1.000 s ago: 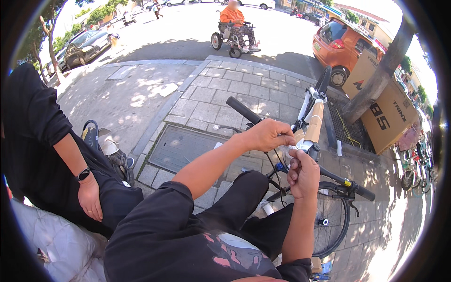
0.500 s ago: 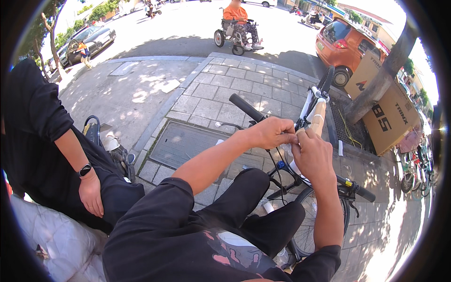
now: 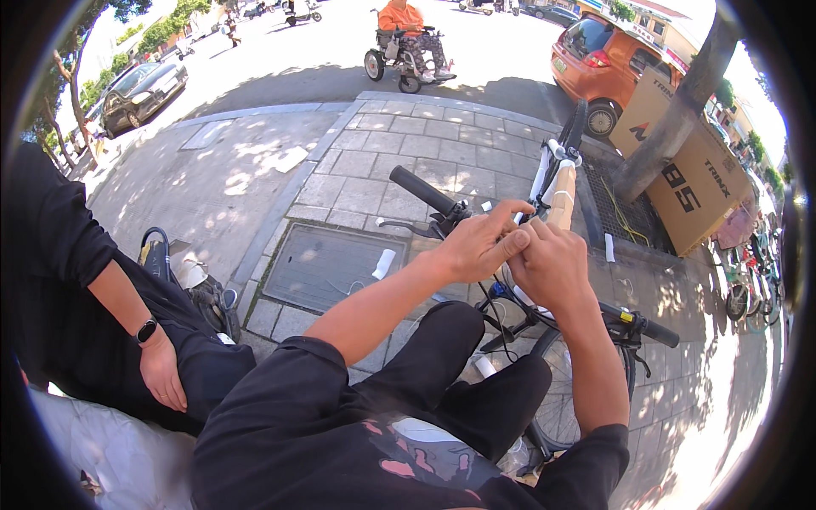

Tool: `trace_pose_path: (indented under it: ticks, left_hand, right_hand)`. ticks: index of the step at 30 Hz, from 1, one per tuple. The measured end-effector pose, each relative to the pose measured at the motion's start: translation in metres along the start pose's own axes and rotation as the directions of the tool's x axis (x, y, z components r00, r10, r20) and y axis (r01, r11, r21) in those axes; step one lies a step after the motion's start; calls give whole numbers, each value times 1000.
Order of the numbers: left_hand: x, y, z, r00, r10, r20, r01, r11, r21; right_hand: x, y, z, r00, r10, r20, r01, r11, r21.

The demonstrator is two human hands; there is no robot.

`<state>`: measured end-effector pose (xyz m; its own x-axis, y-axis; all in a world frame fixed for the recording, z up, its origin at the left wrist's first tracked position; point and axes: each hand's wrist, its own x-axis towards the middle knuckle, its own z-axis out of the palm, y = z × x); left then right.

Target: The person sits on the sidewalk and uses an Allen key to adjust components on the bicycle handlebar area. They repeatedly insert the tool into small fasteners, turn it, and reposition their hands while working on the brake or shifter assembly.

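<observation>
A bicycle (image 3: 501, 319) stands partly dismantled in front of my knees, its handlebar turned sideways with a black grip at each end. My left hand (image 3: 486, 245) and my right hand (image 3: 552, 262) meet above its frame. The left thumb and forefinger curve toward the right fingers, which are curled closed. Whatever lies between the fingertips is small or hidden. Just beyond them, a strip of tan cardboard (image 3: 563, 195) wraps a frame tube, with a white tie round it. One brake lever (image 3: 406, 227) juts out left of my hands.
A seated person's forearm (image 3: 127, 297) is close on my left. White foam pieces (image 3: 383, 263) lie on a metal cover (image 3: 319, 268) and the paving. Large cardboard boxes (image 3: 697, 187) lean by a tree trunk (image 3: 680, 119). Beyond the kerb are a person in a wheelchair (image 3: 410, 47) and an orange car (image 3: 599, 64).
My left forefinger has lifted and spread from the thumb, while my right fingers have curled in more. The view has shifted slightly, showing more of the left brake lever and a foam piece.
</observation>
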<state>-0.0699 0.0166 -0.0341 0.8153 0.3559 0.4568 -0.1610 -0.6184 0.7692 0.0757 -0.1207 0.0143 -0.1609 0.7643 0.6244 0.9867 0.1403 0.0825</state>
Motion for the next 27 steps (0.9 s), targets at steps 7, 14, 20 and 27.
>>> trace_pose_path:
  ticks: [7, 14, 20, 27]
  left_hand:
    - [-2, -9, 13, 987, 98, -127, -96, 995, 25]
    - [-6, -7, 12, 993, 73, -96, -66, 996, 67]
    - [-3, -6, 17, 986, 82, -147, -68, 993, 97]
    - [0, 3, 22, 986, 96, -136, -74, 985, 158]
  right_hand:
    - [-4, 12, 21, 988, 3, -153, 24, 984, 177]
    - [-8, 15, 18, 961, 86, -264, 3, 948, 318]
    - [-14, 18, 15, 881, 307, -360, -122, 882, 454]
    - [-27, 24, 10, 742, 507, -439, -170, 776, 608]
